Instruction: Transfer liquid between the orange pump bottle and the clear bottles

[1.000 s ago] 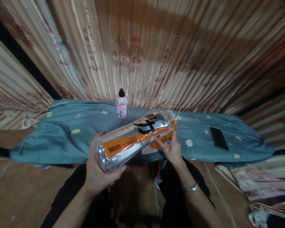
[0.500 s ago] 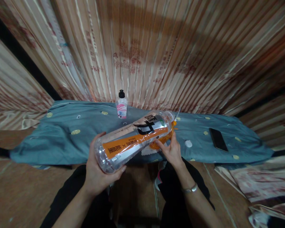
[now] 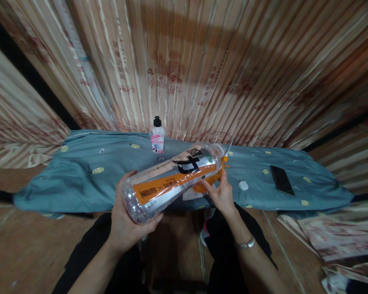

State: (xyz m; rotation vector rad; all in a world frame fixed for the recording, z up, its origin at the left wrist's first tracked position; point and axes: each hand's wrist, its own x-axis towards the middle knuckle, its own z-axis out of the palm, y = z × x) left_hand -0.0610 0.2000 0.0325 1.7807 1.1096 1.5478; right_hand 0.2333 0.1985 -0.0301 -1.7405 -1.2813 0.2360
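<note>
Bottle (image 3: 171,179): large clear plastic, lying near horizontal above the person's lap, base toward the camera at lower left, neck pointing up-right over the blue cloth (image 3: 79,179). Label is silver with an orange band and black characters; print too distorted to read. Body looks empty, but that is hard to confirm through the glare.

Left hand (image 3: 125,220) wraps the base end from below, thumb up the near side, fingers curled under. Right hand (image 3: 222,194) sits at the neck end, fingers pressed against an orange piece (image 3: 210,182) under the bottle's shoulder; whether it pinches that piece or only touches it cannot be told. The orange piece is mostly hidden behind the bottle, shape unclear. Right wrist carries a metal bracelet (image 3: 245,243).

Count on the cloth: one small clear bottle (image 3: 157,136) with black cap and pink label, standing upright at the far edge by the curtain (image 3: 187,65); one dark phone (image 3: 281,179) lying flat to the right; one small white round item (image 3: 242,185) just right of the right hand, identity unclear. Printed papers (image 3: 331,234) at lower right are cut off by the frame edge.
</note>
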